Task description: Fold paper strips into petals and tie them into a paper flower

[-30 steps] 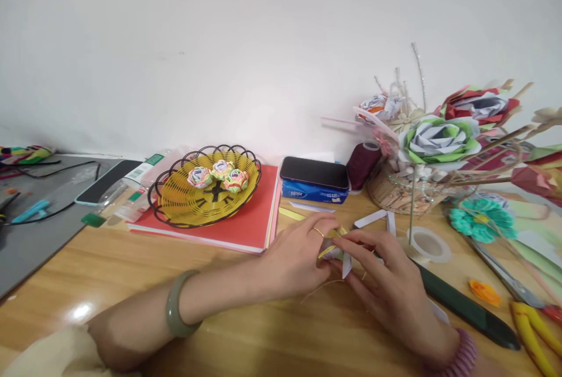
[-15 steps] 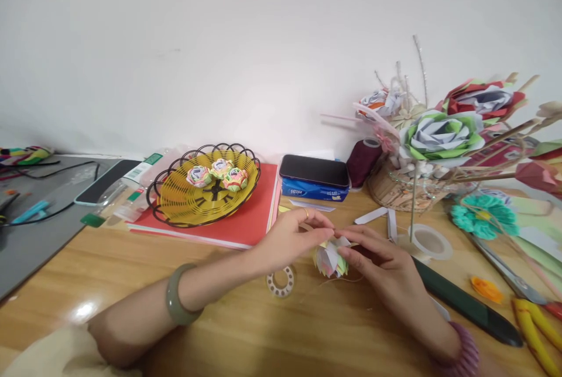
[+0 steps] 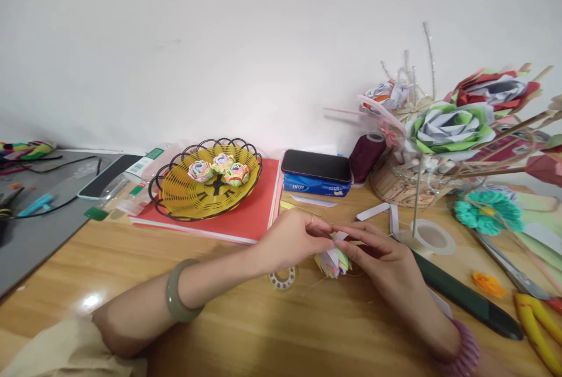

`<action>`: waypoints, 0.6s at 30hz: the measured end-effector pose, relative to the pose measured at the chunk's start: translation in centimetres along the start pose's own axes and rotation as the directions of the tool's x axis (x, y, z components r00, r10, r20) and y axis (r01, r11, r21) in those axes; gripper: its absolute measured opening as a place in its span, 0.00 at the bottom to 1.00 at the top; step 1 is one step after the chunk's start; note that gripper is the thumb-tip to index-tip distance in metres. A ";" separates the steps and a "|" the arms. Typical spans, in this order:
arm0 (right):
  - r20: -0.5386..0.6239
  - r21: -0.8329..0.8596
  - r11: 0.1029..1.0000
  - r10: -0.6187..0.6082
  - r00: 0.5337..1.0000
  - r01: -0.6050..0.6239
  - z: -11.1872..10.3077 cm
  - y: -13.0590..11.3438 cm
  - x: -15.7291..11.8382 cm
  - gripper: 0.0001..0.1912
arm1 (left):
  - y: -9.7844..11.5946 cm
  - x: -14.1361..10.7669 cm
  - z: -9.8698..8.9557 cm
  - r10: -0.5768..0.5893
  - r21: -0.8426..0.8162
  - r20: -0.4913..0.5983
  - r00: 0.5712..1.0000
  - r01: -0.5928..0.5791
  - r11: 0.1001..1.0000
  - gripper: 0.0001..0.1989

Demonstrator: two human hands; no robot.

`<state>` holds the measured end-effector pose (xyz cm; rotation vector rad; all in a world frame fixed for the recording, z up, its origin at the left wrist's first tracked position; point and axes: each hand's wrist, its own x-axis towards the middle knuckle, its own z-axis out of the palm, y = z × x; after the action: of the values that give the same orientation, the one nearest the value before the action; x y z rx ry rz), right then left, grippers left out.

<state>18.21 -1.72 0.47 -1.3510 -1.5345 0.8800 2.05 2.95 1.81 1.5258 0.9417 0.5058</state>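
Note:
A small paper flower (image 3: 334, 264) with white, yellow, green and pinkish petals is between my two hands, just above the wooden table. From the left, my left hand (image 3: 295, 236) pinches at its top petals, thumb and forefinger together. My right hand (image 3: 386, 257) grips the same flower from the other side, its fingertips meeting those of the left. The fingers partly cover the upper petals. A thin thread trails around the flower. Close below my left hand lies a white ring with holes (image 3: 282, 277).
A yellow woven basket (image 3: 175, 195) with several paper roses sits on red paper (image 3: 259, 222). Behind my hands, a phone (image 3: 316, 167) rests on a blue packet. To the right are a tape roll (image 3: 445, 242), dark green cutter (image 3: 474, 301), scissors (image 3: 509, 268), yellow-handled tool (image 3: 538, 324) and flower pot (image 3: 386, 187).
The view has shifted slightly. My right fingertips have moved higher on the paper flower, and its petals show at a slightly different angle. Both hands keep hold of it.

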 end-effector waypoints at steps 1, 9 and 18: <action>-0.012 -0.012 1.000 -0.021 1.000 0.021 0.0 0.1 -0.1 0.11 | 0.0 -0.1 0.1 0.017 0.028 0.004 1.000 -0.017 0.999 0.13; -0.031 -0.051 0.996 -0.077 0.997 0.075 0.0 0.1 -0.3 0.08 | -0.4 -0.5 0.3 0.131 0.214 -0.065 0.989 -0.115 0.970 0.13; 0.088 0.047 0.998 0.048 0.995 -0.052 -0.4 -0.4 0.1 0.10 | -0.9 0.4 -0.5 0.148 0.086 -0.002 0.989 -0.147 0.985 0.05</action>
<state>18.41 -1.68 0.96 -1.3358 -1.5407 1.0135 1.66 3.54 1.01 1.6808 0.8701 0.5841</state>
